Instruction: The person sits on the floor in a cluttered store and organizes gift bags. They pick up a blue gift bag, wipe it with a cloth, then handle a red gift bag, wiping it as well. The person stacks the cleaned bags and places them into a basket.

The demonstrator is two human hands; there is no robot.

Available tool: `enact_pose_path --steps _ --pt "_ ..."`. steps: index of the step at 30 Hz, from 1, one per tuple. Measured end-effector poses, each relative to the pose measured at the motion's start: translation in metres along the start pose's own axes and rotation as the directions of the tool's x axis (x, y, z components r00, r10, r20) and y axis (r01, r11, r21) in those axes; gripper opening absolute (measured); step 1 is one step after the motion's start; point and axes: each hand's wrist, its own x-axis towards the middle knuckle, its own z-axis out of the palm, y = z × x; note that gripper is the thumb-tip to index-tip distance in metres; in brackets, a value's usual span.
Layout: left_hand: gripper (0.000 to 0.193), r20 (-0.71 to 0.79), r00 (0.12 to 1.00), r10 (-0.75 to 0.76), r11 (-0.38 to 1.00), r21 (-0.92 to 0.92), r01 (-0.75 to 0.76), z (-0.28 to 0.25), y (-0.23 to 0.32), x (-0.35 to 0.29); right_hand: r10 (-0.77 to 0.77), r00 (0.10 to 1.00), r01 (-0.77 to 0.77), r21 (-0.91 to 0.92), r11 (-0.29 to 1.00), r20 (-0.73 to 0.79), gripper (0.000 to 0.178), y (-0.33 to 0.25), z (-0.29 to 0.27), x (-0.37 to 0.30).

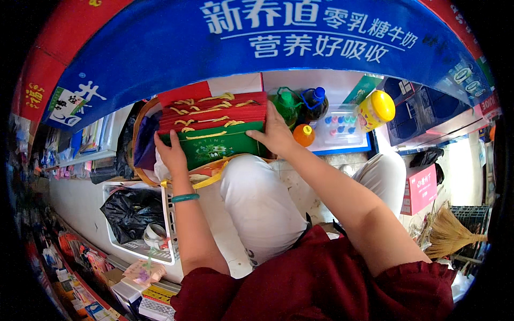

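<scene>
Both my hands grip a stack of paper gift bags. The front one is a green gift bag (217, 154) with a flower print; behind it stand several red gift bags (214, 113) with gold rope handles. My left hand (172, 153) clasps the stack's left edge, thumb on the green front. At the right edge, my right hand (276, 132) holds it with the thumb over the top corner and fingers along the side. The stack stands in or just over an orange-yellow tote bag (140, 120) in front of my knees; its lower part is hidden.
A green-capped bottle (286, 109), a blue-capped bottle (315, 107), an orange-capped bottle (304, 136) and a yellow canister (377, 111) stand right of the stack. A white basket (174, 224) holding a black plastic bag sits lower left. A pink box (421, 190) and straw broom (452, 234) are right.
</scene>
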Motion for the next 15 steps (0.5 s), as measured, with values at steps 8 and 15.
enact_pose_path --steps 8,15 --pt "0.078 0.262 0.963 -0.058 0.994 0.103 0.032 -0.006 -0.011 0.023 0.07 0.997 -0.065 -0.144 0.988 0.035 0.1 0.007 0.012 0.031" --pt "0.071 0.065 0.996 0.055 0.986 0.151 -0.064 -0.028 -0.007 -0.016 -0.031 0.999 0.03 0.061 0.998 0.017 0.102 0.023 0.006 -0.024"
